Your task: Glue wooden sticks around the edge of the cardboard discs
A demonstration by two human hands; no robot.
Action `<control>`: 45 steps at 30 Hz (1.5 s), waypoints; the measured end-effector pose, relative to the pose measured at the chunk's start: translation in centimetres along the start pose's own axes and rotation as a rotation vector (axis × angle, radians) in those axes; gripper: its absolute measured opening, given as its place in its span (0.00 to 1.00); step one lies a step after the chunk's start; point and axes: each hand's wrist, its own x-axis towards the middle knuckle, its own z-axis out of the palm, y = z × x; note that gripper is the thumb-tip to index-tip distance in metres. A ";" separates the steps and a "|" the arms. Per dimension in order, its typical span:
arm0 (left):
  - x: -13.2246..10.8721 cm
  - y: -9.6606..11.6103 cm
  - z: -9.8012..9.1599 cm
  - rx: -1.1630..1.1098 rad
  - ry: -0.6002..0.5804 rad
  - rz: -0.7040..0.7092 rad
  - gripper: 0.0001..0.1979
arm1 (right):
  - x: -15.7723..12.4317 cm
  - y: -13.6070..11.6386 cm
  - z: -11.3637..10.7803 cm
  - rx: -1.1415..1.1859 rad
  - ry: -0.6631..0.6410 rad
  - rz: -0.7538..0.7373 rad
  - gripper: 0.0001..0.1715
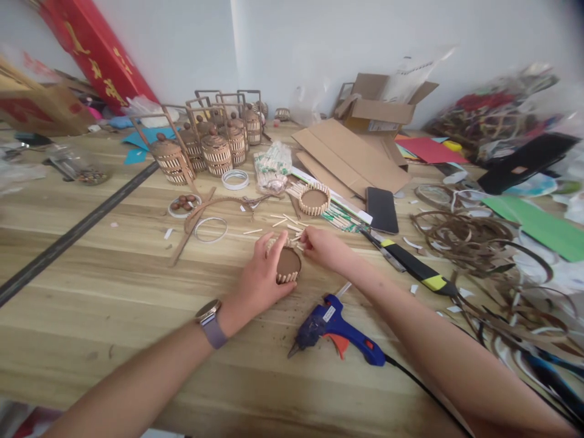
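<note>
My left hand (262, 271) wraps around the near-left side of a small round brown base (288, 264) edged with short upright wooden sticks. At the far right of its rim, my right hand (322, 246) pinches what looks like a short wooden stick (297, 238); the fingertips partly hide it. Several loose wooden sticks (283, 220) lie just beyond the hands. A second stick-edged ring (314, 199) with a brown base stands farther back. Nearer to me, a blue glue gun (335, 328) lies on its side, its nozzle pointing left and its cord running to the lower right.
Behind are several small lidded stick baskets with tall handles (216, 152), a cardboard sheet (351, 158) and an open carton (378, 109). A phone (382, 210) and a yellow-black utility knife (417, 266) lie right, beside tangled brown strips (460, 237). A bowl of brown beads (184, 205) sits left.
</note>
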 end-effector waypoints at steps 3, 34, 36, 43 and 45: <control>0.0 0.0 0.0 -0.001 -0.005 -0.004 0.53 | -0.7 0.0 -0.1 -0.026 -0.032 -0.006 0.14; 0.0 -0.3 0.0 -0.006 0.018 0.012 0.53 | -5.3 -0.9 0.0 0.189 -0.033 -0.326 0.09; 0.1 -0.1 -0.1 -0.008 0.022 0.006 0.54 | -5.3 -1.0 0.1 0.173 -0.029 -0.331 0.10; 0.0 -0.1 -0.1 -0.032 0.024 -0.011 0.55 | -5.4 -1.3 0.5 0.144 -0.019 -0.321 0.09; 0.0 -0.2 -0.1 -0.035 0.022 -0.014 0.55 | -5.4 -1.3 0.5 0.138 -0.016 -0.323 0.09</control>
